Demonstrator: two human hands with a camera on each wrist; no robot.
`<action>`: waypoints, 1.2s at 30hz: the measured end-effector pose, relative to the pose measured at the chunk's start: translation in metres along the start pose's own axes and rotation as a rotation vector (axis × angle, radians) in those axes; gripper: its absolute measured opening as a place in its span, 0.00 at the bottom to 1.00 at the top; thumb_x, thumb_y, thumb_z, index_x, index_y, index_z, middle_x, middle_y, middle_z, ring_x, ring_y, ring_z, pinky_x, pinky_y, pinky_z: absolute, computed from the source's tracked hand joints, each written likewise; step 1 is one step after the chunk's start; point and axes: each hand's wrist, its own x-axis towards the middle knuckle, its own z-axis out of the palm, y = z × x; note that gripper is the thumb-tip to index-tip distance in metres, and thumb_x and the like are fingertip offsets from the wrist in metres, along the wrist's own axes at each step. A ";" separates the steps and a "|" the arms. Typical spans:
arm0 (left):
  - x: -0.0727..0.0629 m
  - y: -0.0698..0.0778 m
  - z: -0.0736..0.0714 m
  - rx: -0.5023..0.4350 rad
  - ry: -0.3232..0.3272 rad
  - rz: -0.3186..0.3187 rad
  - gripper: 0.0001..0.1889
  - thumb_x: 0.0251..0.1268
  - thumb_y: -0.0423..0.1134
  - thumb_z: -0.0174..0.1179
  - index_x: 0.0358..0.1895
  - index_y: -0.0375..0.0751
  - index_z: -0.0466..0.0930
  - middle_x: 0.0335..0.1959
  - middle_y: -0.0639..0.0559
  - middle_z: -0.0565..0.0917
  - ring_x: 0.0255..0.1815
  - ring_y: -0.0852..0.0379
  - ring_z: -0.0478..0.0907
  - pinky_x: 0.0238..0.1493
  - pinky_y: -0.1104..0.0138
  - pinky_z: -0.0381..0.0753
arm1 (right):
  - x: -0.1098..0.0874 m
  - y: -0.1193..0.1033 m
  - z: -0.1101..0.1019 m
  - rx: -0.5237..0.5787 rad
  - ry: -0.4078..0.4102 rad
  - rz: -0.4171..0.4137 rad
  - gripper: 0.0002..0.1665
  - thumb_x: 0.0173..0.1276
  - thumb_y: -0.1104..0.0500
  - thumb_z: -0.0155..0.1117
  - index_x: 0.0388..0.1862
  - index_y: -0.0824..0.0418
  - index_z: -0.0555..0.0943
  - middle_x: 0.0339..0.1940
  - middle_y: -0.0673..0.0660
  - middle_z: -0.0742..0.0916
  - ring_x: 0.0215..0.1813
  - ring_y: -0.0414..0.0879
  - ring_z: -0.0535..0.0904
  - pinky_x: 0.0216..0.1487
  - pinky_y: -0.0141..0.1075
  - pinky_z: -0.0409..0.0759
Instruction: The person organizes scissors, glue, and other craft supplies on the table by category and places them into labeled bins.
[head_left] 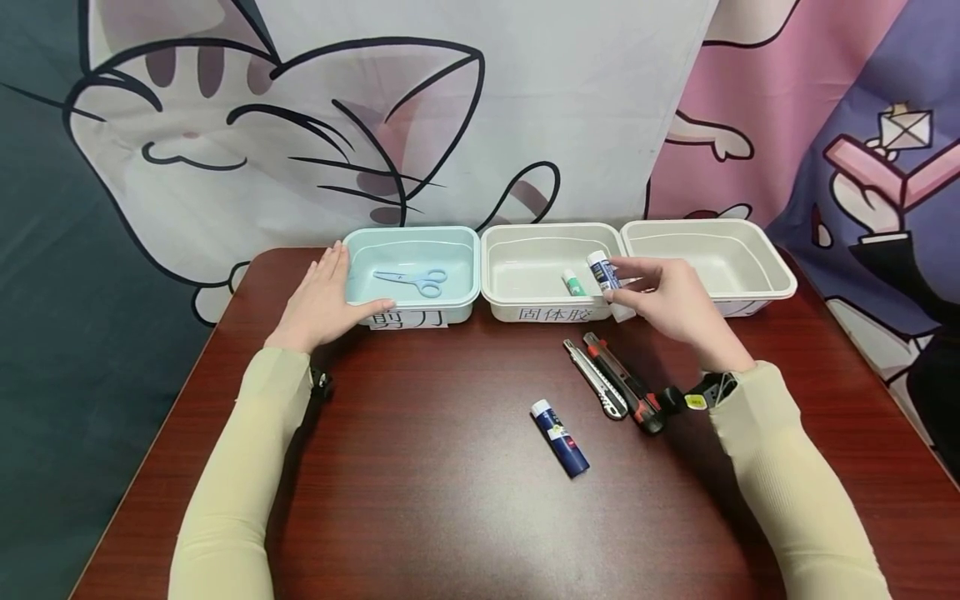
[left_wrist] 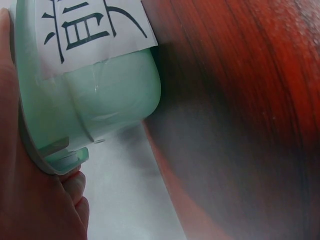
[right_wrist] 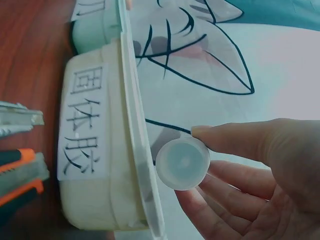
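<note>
My right hand (head_left: 660,296) pinches a blue-and-white glue stick (head_left: 602,268) between thumb and fingers, tilted over the front right of the middle cream bin (head_left: 517,283). In the right wrist view its round pale end (right_wrist: 183,164) faces the camera. A small green glue stick (head_left: 573,283) lies inside that bin. At the left, my left hand (head_left: 321,300) rests on the light blue bin (head_left: 468,287), fingers extended along its left side and thumb across the front rim. Light blue scissors (head_left: 416,279) lie in this bin.
Another cream bin (head_left: 750,267) stands at the right end of the row. In front lie a silver utility knife (head_left: 596,379), a black-and-red utility knife (head_left: 622,383) and a dark blue glue stick (head_left: 560,437). A printed curtain (head_left: 585,100) hangs behind the wooden table (head_left: 420,467).
</note>
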 end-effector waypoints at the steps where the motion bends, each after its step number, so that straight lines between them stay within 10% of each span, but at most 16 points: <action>1: 0.000 0.000 0.000 -0.001 -0.002 -0.001 0.67 0.58 0.81 0.52 0.81 0.29 0.34 0.82 0.35 0.39 0.83 0.43 0.35 0.80 0.53 0.34 | 0.003 0.000 -0.001 0.002 0.008 0.014 0.27 0.65 0.58 0.76 0.63 0.63 0.83 0.47 0.63 0.89 0.39 0.41 0.87 0.30 0.25 0.79; 20: 0.001 -0.002 0.002 -0.002 0.016 0.003 0.67 0.58 0.80 0.53 0.81 0.30 0.35 0.83 0.38 0.39 0.83 0.43 0.37 0.80 0.53 0.36 | 0.046 0.014 -0.016 0.034 0.115 0.155 0.32 0.66 0.51 0.75 0.66 0.63 0.81 0.55 0.64 0.87 0.37 0.28 0.82 0.38 0.23 0.77; 29: 0.001 -0.002 0.001 -0.002 0.007 -0.001 0.66 0.58 0.80 0.52 0.81 0.31 0.35 0.83 0.39 0.38 0.83 0.45 0.35 0.80 0.55 0.34 | 0.042 0.013 -0.013 0.004 0.120 0.146 0.36 0.67 0.42 0.72 0.67 0.62 0.81 0.56 0.61 0.87 0.51 0.47 0.86 0.42 0.24 0.79; 36: 0.001 -0.002 0.001 -0.002 0.007 0.001 0.66 0.59 0.80 0.52 0.81 0.31 0.35 0.83 0.39 0.38 0.83 0.43 0.36 0.80 0.54 0.34 | 0.033 0.007 -0.011 0.018 0.097 0.122 0.34 0.67 0.44 0.73 0.65 0.61 0.82 0.53 0.61 0.88 0.40 0.31 0.84 0.39 0.22 0.79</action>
